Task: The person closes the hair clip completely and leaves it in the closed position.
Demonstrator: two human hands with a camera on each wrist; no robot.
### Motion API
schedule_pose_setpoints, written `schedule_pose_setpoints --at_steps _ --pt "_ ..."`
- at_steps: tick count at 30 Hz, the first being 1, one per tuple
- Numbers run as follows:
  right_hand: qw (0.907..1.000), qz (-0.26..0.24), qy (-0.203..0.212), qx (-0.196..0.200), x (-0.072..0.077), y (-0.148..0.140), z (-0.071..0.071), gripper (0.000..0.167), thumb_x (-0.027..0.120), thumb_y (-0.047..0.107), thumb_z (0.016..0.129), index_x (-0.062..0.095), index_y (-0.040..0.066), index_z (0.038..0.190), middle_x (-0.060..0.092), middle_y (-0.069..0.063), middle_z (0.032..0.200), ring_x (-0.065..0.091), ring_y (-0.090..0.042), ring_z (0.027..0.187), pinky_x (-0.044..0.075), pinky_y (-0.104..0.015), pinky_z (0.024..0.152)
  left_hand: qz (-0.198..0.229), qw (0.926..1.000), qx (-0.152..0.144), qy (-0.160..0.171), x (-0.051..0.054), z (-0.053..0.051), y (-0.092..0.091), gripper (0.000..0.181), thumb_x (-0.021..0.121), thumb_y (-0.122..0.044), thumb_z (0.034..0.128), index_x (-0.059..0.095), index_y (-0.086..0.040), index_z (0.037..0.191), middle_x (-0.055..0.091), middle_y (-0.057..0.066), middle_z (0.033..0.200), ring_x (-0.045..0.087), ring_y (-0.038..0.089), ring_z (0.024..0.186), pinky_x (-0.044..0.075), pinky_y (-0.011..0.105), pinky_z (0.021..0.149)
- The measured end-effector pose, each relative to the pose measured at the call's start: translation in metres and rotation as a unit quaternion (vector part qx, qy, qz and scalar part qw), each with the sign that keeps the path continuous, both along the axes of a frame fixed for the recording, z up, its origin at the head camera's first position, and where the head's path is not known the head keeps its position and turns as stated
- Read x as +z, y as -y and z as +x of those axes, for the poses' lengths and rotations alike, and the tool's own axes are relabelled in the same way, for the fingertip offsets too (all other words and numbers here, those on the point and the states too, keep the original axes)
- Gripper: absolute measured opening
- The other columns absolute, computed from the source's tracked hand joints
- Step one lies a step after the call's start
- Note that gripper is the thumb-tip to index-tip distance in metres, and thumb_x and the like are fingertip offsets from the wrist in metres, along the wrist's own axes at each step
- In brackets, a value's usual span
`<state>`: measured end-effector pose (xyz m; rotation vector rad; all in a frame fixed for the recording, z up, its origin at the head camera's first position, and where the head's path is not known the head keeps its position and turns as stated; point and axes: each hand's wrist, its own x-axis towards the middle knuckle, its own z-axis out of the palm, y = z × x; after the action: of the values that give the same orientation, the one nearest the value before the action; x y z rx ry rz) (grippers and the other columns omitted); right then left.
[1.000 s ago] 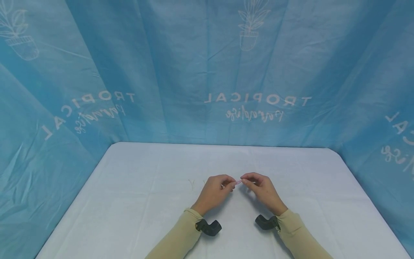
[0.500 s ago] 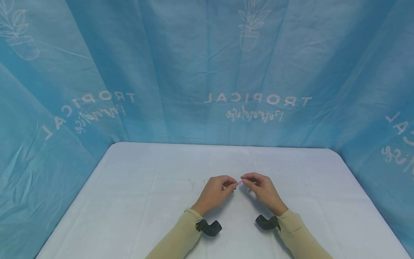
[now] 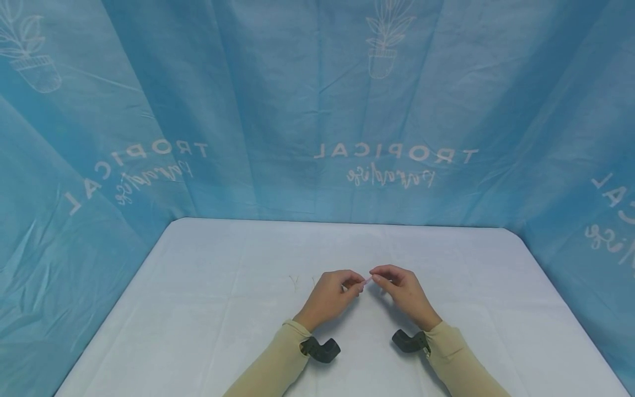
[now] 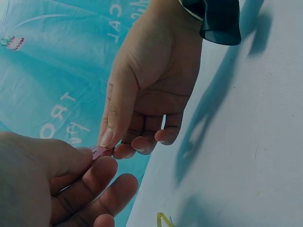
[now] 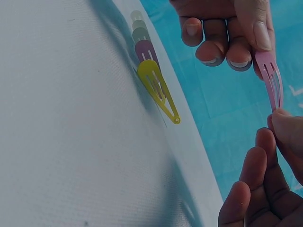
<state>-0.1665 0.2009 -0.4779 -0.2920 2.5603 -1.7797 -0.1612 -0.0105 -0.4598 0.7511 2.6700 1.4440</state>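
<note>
Nearest, two pale khaki sleeves [image 3: 270, 364] reach in from the near edge, angled toward each other, with a curved black wrist mount [image 3: 321, 350] on the inner side of each cuff. Ahead of them the hands nearly meet above the table. Between the fingertips is a pink hair clip [image 5: 269, 85], held clear of the surface; it is smooth, slotted lengthwise, broad at one end and slimmer at the other. The left hand [image 3: 331, 289] pinches the broad end between thumb and finger, its other fingers loosely bent. The right hand [image 3: 404, 289] pinches the slimmer end likewise, remaining fingers slightly curved and spread.

On the table, the right wrist view shows a glossy yellow clip [image 5: 148, 69], teardrop-shaped, in line with a purple clip [image 5: 142, 46], a grey-green clip [image 5: 138, 34] and a paler clip [image 5: 137, 16]; whether these touch cannot be told. The table [image 3: 198, 331] wears a white, finely woven, lightly creased cover with rounded far corners. Beyond hangs a folded blue curtain [image 3: 278, 99] printed with white lettering and potted plants.
</note>
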Motion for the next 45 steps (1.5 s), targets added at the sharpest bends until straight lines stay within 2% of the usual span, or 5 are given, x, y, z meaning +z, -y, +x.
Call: schedule_pose_setpoints --at_steps 12,17,26,32,45 --pt "0.9999 0.011 -0.011 0.002 -0.002 -0.002 -0.001 0.031 0.067 0.027 0.099 0.072 0.002 0.117 0.072 -0.01 0.11 0.06 -0.026 0.086 0.05 -0.031 0.073 -0.007 0.9984 -0.003 -0.056 -0.001 -0.001 -0.001 0.016 0.066 -0.019 0.0992 0.075 -0.012 0.109 0.073 -0.008 0.094 0.059 -0.004 0.075 0.049 0.018 0.071" --pt "0.9999 0.01 -0.01 -0.005 -0.002 -0.002 -0.001 0.029 0.065 0.028 0.1 0.073 0.005 0.116 0.073 -0.007 0.105 0.06 -0.027 0.084 0.049 -0.031 0.073 -0.029 0.9956 0.004 -0.089 -0.002 0.0 -0.001 0.015 0.067 -0.019 0.0982 0.076 -0.013 0.108 0.073 -0.007 0.096 0.058 -0.002 0.078 0.048 0.017 0.072" --pt "0.9998 0.004 0.012 -0.014 0.006 0.002 0.002 0.027 0.064 0.019 0.1 0.072 -0.001 0.118 0.073 -0.013 0.104 0.062 -0.03 0.088 0.048 -0.029 0.069 -0.114 0.9798 0.017 -0.164 -0.004 0.003 -0.005 0.017 0.067 -0.021 0.0979 0.077 -0.015 0.111 0.075 -0.006 0.101 0.064 0.0 0.085 0.05 0.018 0.078" --pt "0.9996 -0.001 0.023 -0.016 0.001 0.0 0.0 0.028 0.067 0.021 0.098 0.073 0.003 0.119 0.073 -0.011 0.103 0.062 -0.027 0.086 0.044 -0.027 0.063 -0.134 0.9669 0.013 -0.217 -0.004 0.006 -0.008 0.016 0.071 -0.02 0.0954 0.077 -0.013 0.109 0.075 -0.006 0.095 0.064 0.0 0.079 0.05 0.016 0.074" --pt "0.9994 -0.005 0.031 0.013 0.001 -0.002 0.0 0.034 0.072 0.023 0.095 0.071 0.0 0.119 0.073 -0.013 0.109 0.057 -0.016 0.082 0.045 -0.027 0.067 -0.145 0.9593 0.026 -0.241 -0.003 0.01 -0.014 0.013 0.071 -0.022 0.0951 0.078 -0.014 0.104 0.072 -0.006 0.086 0.063 0.001 0.073 0.047 0.014 0.068"
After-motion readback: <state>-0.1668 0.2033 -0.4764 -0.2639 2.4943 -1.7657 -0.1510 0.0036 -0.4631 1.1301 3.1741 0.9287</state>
